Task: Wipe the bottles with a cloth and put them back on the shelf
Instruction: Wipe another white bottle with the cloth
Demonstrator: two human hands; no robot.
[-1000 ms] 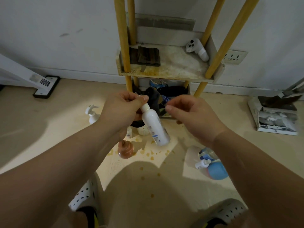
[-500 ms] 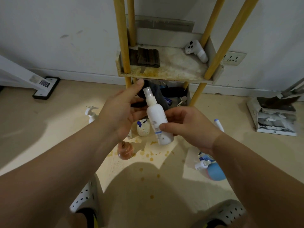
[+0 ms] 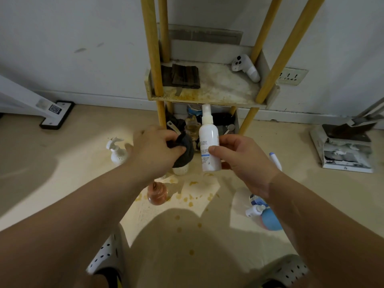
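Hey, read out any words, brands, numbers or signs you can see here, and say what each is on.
Nothing here is legible.
White spray bottle in the right hand: lines of print around a blue band, too small to read.
Black floor base: a square code sticker, no readable characters.
Box by the wall: a small mark on its printed side, blurred.

Lived-in home room, stained wooden shelf (image 3: 207,96), toiletry bottles on floor (image 3: 62,163), wall socket (image 3: 292,76), slippers (image 3: 108,256)
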